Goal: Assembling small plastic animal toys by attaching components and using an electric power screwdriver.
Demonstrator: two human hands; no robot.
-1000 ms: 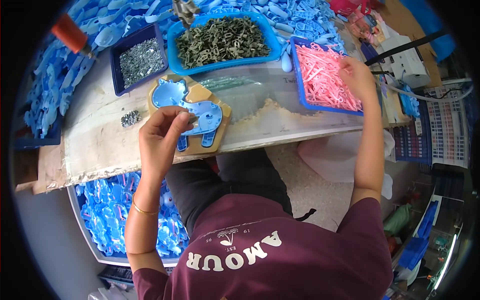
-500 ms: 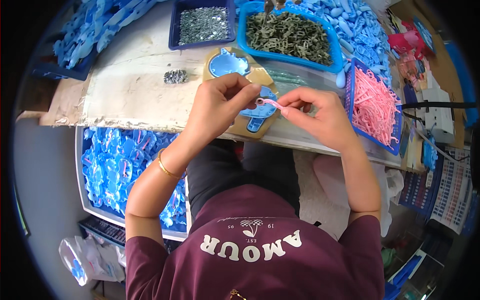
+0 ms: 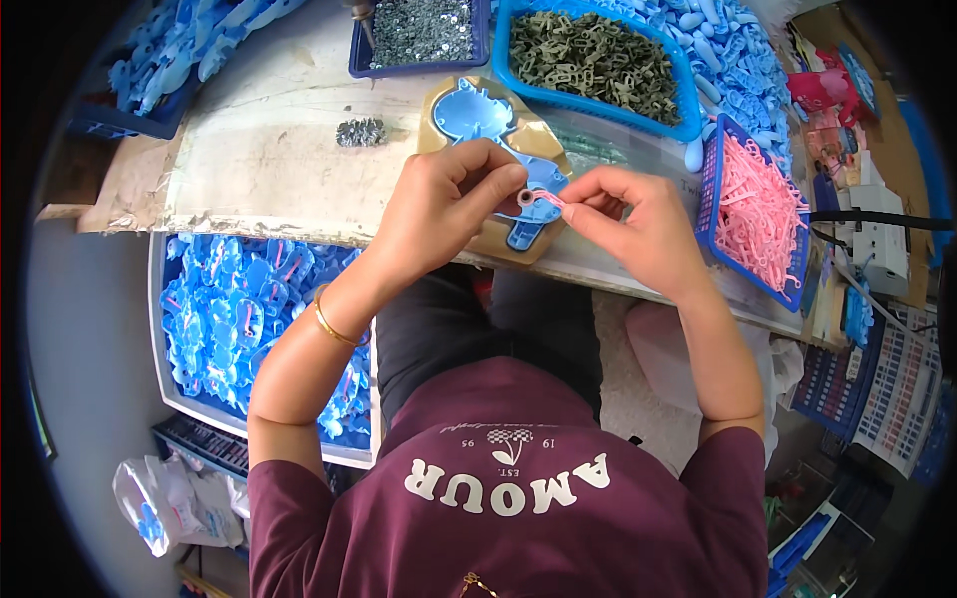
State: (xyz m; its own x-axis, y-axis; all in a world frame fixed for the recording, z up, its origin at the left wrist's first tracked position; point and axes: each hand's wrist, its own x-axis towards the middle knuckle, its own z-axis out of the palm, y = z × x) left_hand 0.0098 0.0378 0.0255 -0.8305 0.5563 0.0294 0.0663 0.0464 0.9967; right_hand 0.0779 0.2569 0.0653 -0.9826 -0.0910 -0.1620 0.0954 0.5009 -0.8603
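A thin pink plastic strap is stretched between my hands, a dark round ring at its left end. My right hand pinches the strap's right end between thumb and fingertips. With fingers curled, my left hand grips at the ring end; its fingertips are partly hidden. Just beneath the hands lies a tan holder on the table. Two light blue plastic shell halves sit in it: a rounded one at the far end and another nearer me, partly covered by my left hand.
A pink-strap basket stands right, a blue basket of dark green pieces beyond. Farther left are a tray of metal bits, a small metal pile and a pointed tool. Below the table edge, a white-rimmed bin holds blue shells.
The table and its trays have shifted slightly up and right in view. A pointed tool at the top edge was over the green pieces and now shows over the metal bits. Both hands keep their grip.
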